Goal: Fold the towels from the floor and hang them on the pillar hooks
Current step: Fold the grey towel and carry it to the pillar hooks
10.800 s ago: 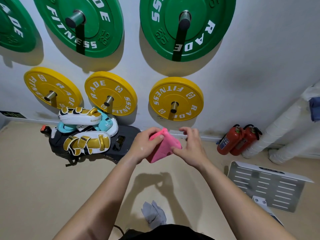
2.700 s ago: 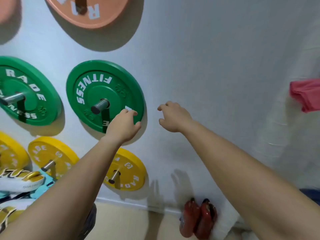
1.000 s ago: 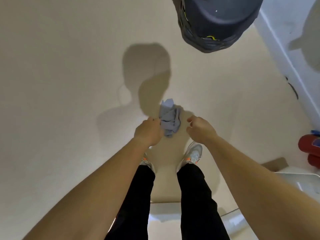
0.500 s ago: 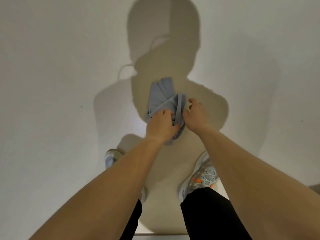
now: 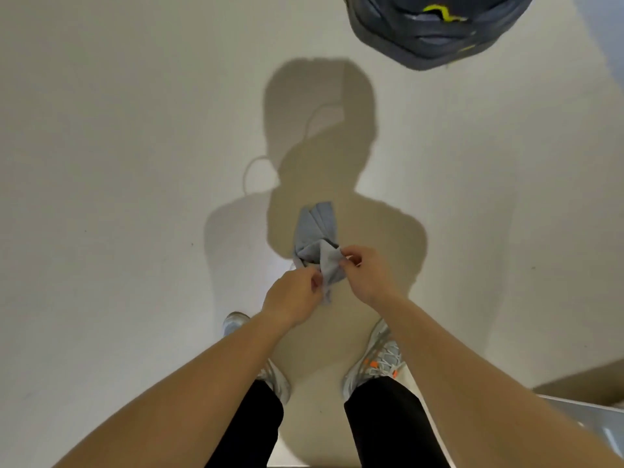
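Observation:
A crumpled pale grey-blue towel (image 5: 319, 238) hangs bunched in front of me over the beige floor. My left hand (image 5: 293, 295) pinches its lower edge from the left. My right hand (image 5: 366, 271) pinches the cloth from the right, fingers closed on a fold. The two hands are close together, just above my feet. The pillar and its hooks are out of view.
A dark round bag-like object with yellow-green trim (image 5: 435, 25) hangs at the top right. A grey metal plate's corner (image 5: 587, 420) lies on the floor at the lower right. My two shoes (image 5: 381, 359) stand below the hands. Beige floor (image 5: 118, 197) spreads left.
Both hands have lifted the towel and shifted their hold: the left hand moved off the top of the bunch to its lower edge, the right now pinches a fold. The view tilted up a little.

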`<state>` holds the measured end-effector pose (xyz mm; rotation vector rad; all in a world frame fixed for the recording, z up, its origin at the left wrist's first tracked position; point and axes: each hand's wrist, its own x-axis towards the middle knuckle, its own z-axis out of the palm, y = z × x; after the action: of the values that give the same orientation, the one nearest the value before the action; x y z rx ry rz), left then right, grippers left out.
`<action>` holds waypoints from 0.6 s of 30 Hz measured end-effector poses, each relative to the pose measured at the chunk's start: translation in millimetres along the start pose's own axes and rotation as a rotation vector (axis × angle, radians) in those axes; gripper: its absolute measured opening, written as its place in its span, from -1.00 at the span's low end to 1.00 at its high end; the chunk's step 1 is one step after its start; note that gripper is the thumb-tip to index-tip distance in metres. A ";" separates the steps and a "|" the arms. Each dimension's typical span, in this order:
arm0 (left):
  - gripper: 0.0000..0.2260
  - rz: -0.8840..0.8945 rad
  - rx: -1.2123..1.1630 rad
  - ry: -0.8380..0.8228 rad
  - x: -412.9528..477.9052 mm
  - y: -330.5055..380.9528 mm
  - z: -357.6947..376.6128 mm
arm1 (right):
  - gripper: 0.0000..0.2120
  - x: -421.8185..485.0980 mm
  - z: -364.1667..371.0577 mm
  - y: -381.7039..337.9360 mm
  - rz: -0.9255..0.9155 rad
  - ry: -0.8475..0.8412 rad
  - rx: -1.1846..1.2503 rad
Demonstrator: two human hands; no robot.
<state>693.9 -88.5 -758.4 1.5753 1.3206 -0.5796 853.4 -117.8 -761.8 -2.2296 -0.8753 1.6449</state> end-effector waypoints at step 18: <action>-0.78 0.488 0.067 0.349 -394.1 257.2 -282.0 | -0.81 -428.6 -272.5 -293.9 -0.409 0.235 -0.346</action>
<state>754.1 -12.6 -218.5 2.0310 1.1047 -0.0453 929.9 -94.0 -180.5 -2.1910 -1.5178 1.0901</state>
